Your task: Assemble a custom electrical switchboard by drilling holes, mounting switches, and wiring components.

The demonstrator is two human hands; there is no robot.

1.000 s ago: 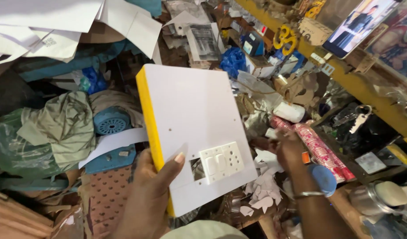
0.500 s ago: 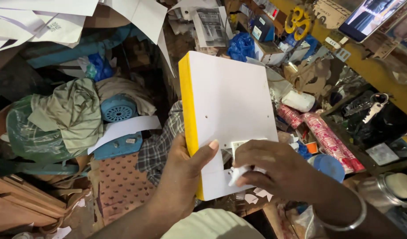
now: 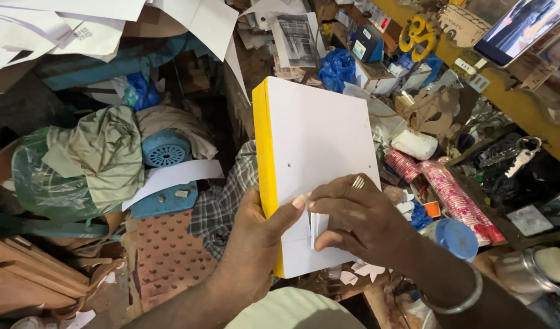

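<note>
Centre of the frame: a white board (image 3: 319,158) with a yellow edge (image 3: 264,176) along its left side, held tilted above a cluttered workbench. Left hand (image 3: 255,244) wrapped around the lower yellow edge, thumb pressed flat on the white face, fingers hidden behind. Right hand (image 3: 359,222) laid over the board's lower right part, fingers curled and pressing on a small white fitting (image 3: 318,226), mostly covered, so hard to tell what kind. Ring on one finger, metal bangle (image 3: 456,298) at the wrist. Left of the frame: an olive cloth bundle (image 3: 91,158) beside a blue round-grilled part (image 3: 166,149). Right of the board: red-patterned rolls (image 3: 450,195) and a blue lid (image 3: 457,237). Upper left: loose white paper sheets (image 3: 79,24). Upper right: a blue plastic bag (image 3: 336,68).
</note>
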